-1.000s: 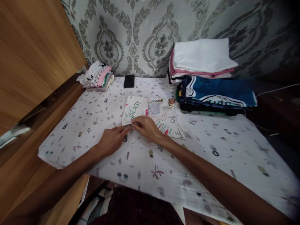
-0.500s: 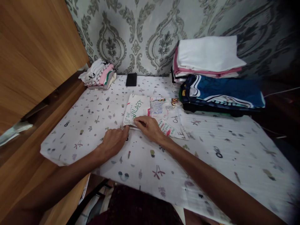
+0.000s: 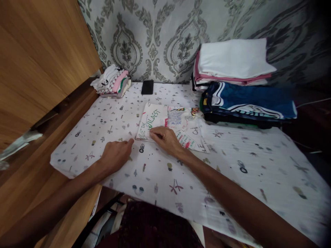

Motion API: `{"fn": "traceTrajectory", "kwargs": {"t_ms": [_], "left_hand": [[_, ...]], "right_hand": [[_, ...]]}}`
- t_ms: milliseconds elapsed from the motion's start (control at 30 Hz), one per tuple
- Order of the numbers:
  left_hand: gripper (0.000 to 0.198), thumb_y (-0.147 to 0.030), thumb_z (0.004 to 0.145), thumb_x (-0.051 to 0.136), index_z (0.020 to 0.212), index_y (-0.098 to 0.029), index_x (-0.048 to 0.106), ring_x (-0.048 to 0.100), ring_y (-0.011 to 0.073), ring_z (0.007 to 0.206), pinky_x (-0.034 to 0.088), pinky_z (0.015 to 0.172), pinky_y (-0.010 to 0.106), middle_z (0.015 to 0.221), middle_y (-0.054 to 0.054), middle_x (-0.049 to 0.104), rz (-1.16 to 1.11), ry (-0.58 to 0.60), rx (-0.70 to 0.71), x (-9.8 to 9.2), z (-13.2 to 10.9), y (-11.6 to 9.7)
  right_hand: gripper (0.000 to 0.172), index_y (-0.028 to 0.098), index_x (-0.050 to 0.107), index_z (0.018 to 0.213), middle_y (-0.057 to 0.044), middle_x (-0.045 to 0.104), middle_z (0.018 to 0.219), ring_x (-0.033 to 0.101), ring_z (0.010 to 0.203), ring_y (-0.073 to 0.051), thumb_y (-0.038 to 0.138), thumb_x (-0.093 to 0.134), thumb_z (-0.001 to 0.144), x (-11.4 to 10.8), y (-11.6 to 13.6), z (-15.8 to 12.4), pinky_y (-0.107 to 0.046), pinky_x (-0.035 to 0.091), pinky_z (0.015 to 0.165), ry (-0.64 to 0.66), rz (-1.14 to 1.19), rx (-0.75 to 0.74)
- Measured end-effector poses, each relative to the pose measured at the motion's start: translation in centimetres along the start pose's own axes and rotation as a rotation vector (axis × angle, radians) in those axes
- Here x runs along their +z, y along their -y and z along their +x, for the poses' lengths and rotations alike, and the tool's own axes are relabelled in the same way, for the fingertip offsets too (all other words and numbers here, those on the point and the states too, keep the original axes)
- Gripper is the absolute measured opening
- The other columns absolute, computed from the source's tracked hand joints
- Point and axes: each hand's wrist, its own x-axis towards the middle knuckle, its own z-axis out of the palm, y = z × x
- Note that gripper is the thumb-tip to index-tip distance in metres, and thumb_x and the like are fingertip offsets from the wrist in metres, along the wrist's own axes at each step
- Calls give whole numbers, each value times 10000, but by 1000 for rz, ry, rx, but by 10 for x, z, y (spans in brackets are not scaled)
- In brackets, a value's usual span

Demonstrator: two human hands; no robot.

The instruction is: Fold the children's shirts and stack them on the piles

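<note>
A folded white shirt [image 3: 155, 119] with green lettering and marker scribbles lies flat on the patterned sheet in mid-view. My right hand [image 3: 167, 139] rests on its near edge, fingers curled and pinched together at the cloth. Just left of the shirt's near left corner, my left hand [image 3: 117, 155] hovers at or on the sheet. Its fingers are folded in, with the index fingertip pointing toward that corner, and a small gap separates it from the cloth. Nothing shows in the left hand.
Folded clothes in a small pile [image 3: 112, 82] stand at the back left, beside a flat black object [image 3: 147, 87]. At the back right are a pile topped with white cloth [image 3: 232, 58] and blue folded clothes [image 3: 253, 100]. A wooden cabinet [image 3: 46, 44] borders the left side.
My left hand has drawn back to the left, off the shirt's near left corner. My right hand stays at the shirt's near edge. The view has shifted slightly.
</note>
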Motion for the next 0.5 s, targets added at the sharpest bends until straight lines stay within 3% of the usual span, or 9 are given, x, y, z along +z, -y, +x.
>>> {"fn": "traceTrajectory", "kwargs": {"t_ms": [133, 267, 367, 433, 500], "left_hand": [[282, -291, 1034, 385, 1261, -254, 548, 698, 258, 982, 481, 684, 316, 1121, 72, 712, -141, -151, 26, -1, 17, 3], [257, -204, 1007, 377, 1095, -236, 615, 682, 227, 929, 431, 636, 274, 1004, 55, 693, -107, -144, 143, -1, 26, 4], [200, -200, 954, 437, 934, -228, 633, 663, 203, 798, 388, 604, 272, 897, 25, 700, -162, -118, 216, -10, 39, 16], [176, -254, 940, 470, 895, -234, 640, 640, 188, 744, 381, 606, 273, 838, 6, 701, -278, -160, 244, -18, 65, 28], [199, -304, 946, 469, 973, -240, 654, 629, 187, 743, 400, 634, 280, 823, 7, 702, -413, -265, 223, -25, 106, 38]], "right_hand": [[272, 222, 715, 843, -52, 759, 916, 684, 949, -236, 307, 488, 966, -9, 5, 5, -366, 462, 942, -69, -61, -31], [307, 203, 734, 1008, -102, 753, 1114, 652, 1149, -270, 321, 451, 996, -19, 0, 28, -402, 440, 1035, -72, -182, -53], [372, 123, 668, 1223, -192, 617, 1397, 484, 1392, -310, 321, 446, 1000, -21, -12, 50, -462, 361, 1141, -21, -323, 9], [469, 72, 578, 1350, -234, 468, 1538, 342, 1490, -332, 357, 443, 1003, -19, -22, 61, -519, 268, 1197, 3, -415, 88], [569, 57, 486, 1440, -241, 351, 1609, 243, 1532, -336, 419, 441, 1004, -16, -30, 67, -554, 192, 1220, 28, -475, 171]]}}
